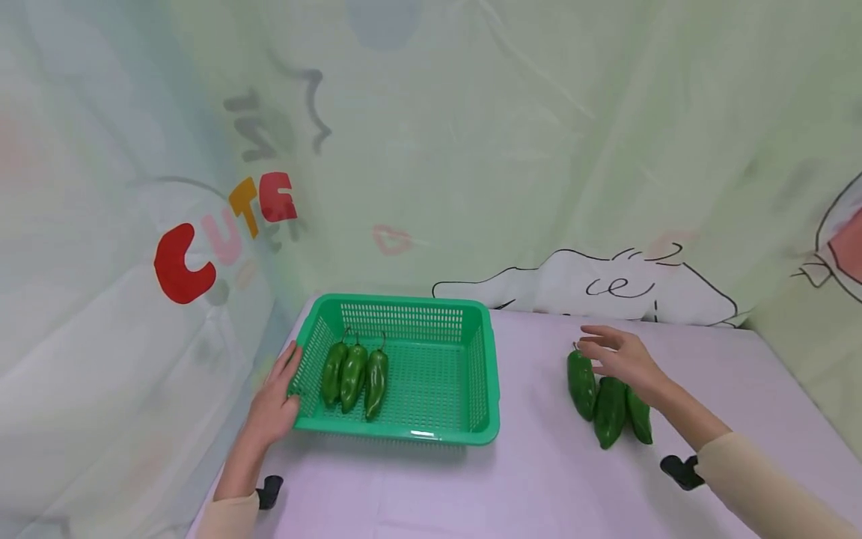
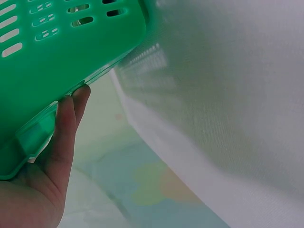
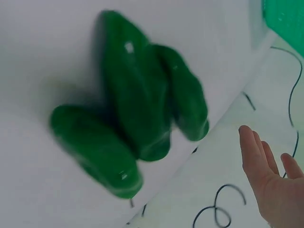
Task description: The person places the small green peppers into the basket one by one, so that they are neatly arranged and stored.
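Two hands: left hand (image 1: 272, 408) is pressing flat on basket (image 1: 404, 431); right hand (image 1: 622, 358), spread, is hovering over peppers (image 1: 609, 408).
Surface: lilac tablecloth (image 1: 539, 479) is covering the table.
Room: pale printed curtain (image 1: 471, 150) is hanging behind.
Writing: "CUTE" (image 1: 225, 232).

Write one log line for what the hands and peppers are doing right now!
left hand: rests on green plastic basket side | basket: three green peppers | right hand: open above three loose green peppers | lilac table

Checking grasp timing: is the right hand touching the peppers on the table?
Apart. The right wrist view shows the right hand open, with bare background between its fingers and the three peppers.
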Tool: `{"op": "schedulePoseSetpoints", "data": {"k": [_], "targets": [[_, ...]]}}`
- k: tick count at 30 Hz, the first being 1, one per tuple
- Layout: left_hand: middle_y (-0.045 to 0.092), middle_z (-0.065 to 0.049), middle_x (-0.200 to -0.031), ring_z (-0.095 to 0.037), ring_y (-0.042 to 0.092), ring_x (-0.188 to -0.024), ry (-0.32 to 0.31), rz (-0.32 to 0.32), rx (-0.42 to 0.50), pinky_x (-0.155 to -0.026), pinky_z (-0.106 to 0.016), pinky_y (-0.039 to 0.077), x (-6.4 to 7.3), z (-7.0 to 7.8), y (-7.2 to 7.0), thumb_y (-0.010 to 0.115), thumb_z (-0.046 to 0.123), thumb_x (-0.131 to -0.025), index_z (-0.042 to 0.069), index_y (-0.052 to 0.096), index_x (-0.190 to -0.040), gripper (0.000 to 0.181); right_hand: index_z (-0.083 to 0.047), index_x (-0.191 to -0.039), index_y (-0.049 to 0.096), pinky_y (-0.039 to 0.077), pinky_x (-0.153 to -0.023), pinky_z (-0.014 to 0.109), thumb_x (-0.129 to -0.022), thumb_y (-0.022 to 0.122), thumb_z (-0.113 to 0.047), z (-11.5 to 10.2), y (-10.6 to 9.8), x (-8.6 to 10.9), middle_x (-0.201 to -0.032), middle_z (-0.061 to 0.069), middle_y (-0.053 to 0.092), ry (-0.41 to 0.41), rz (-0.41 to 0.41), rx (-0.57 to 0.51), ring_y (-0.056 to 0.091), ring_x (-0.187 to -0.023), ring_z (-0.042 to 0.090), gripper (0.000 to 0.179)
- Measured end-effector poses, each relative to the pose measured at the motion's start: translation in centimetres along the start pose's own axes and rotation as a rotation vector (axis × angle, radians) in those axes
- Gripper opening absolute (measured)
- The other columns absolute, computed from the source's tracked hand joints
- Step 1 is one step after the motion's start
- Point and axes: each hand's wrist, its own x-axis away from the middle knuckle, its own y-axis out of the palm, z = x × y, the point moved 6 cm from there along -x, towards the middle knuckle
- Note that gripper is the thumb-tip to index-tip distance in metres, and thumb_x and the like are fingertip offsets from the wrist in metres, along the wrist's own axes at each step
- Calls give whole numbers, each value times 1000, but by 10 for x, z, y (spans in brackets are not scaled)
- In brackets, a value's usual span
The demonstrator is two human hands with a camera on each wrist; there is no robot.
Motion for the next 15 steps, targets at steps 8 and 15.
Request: {"op": "schedulePoseSetpoints", "data": {"k": [8, 15], "targets": [[19, -22, -160, -46, 20, -144, 12, 7, 8, -103, -65, 28, 1, 2, -2, 39, -10, -76, -4, 24, -154, 79, 12, -148, 29, 56, -81, 32, -104, 46, -32, 28, -38, 18, -140, 39, 42, 26, 64, 56, 62, -102, 3, 65], [18, -20, -161, -45, 20, -144, 8, 4, 4, -103, -67, 28, 0, 2, -2, 39, -10, -76, -3, 24, -155, 80, 17, -145, 29, 56, -74, 27, -102, 51, -31, 56, -63, 28, -137, 43, 42, 44, 127, 58, 53, -85, -17, 68]]}}
